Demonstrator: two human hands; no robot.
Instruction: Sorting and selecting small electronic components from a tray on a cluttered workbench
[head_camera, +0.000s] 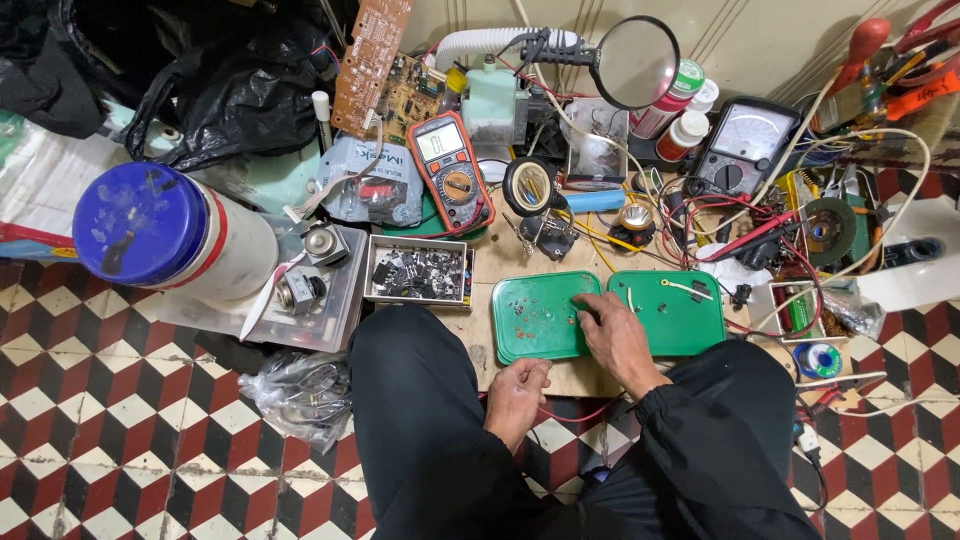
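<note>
I sit on the floor with my knees apart, facing a low wooden board. My right hand reaches onto the left green plastic tray, its fingertips pinched over tiny parts near the tray's right edge. What it grips is too small to see. A second green tray lies beside it, holding a few small pieces. My left hand rests loosely curled at the board's front edge, holding nothing visible.
A box of dark small components sits left of the trays. Behind are a red-cased multimeter, an analog meter, a magnifier, circuit boards, tangled wires and solder. A blue-lidded white container lies at left.
</note>
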